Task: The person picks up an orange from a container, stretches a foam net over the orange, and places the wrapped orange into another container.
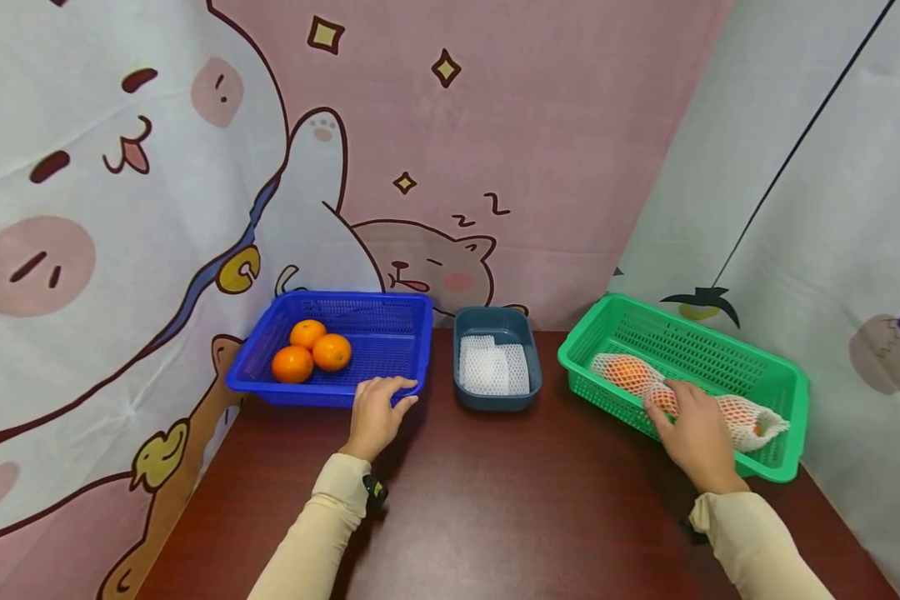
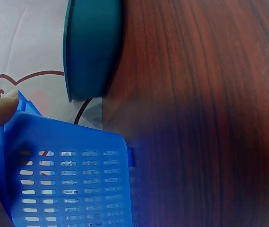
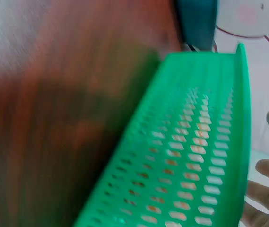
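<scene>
At the front right part of a blue plastic basket [image 1: 386, 354], my left hand [image 1: 375, 414] rests over the rim, its thumb held apart from the fingers. Inside that basket, three bare oranges [image 1: 292, 365] sit together on the left side. My right hand [image 1: 696, 435] reaches over the front rim of a green plastic basket [image 1: 793, 417], fingers loosely spread. Below and around it lie oranges in white foam nets [image 1: 626, 373], partly covered by the hand. In the right wrist view the fingers [image 3: 266, 196] show beside the green rim with nothing between them.
A small dark blue-grey tub [image 1: 498, 402] stands between the two baskets, holding several flat white foam nets [image 1: 487, 367]. Everything stands on a dark red-brown wooden table [image 1: 525, 500]. A cartoon-printed cloth [image 1: 555, 150] hangs behind it.
</scene>
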A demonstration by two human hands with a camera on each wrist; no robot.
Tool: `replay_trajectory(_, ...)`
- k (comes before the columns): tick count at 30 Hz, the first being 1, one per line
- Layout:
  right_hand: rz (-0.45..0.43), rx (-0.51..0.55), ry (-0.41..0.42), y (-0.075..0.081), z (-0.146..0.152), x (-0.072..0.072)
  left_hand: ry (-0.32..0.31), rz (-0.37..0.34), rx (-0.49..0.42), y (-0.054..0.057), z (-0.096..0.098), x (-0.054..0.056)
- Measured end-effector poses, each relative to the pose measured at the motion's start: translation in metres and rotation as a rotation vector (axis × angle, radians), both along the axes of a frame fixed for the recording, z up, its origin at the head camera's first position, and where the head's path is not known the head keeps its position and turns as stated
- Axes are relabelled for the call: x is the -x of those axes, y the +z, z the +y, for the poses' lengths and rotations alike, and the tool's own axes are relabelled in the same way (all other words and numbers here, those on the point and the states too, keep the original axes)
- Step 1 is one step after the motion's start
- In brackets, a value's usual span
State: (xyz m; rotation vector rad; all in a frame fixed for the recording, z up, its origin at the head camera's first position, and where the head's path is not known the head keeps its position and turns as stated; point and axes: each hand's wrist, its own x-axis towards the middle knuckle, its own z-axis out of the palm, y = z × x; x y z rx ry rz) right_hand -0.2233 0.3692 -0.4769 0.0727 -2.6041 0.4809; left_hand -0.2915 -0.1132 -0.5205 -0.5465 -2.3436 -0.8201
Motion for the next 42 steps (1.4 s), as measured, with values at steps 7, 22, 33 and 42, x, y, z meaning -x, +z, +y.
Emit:
replay_trajectory(7, 0.007, -0.027, 0.013, -0.015, -0.009, 0.0, 0.005, -0.035, 0.001, -0.001, 0.0, 0.0)
replay_trajectory(22, 0.088, -0.018, 0.029, -0.019, -0.008, 0.001, 0.004, 0.001, -0.015, 0.001, 0.001, 0.001)
replay_trajectory(33, 0.083, -0.081, 0.049, -0.023, -0.004, 0.002, -0.016, -0.12, 0.048, 0.015, 0.001, 0.0)
replay_trajectory(42, 0.091, -0.08, 0.059, -0.023, -0.005, 0.002, -0.08, -0.409, 0.095, 0.05, -0.021, 0.022)
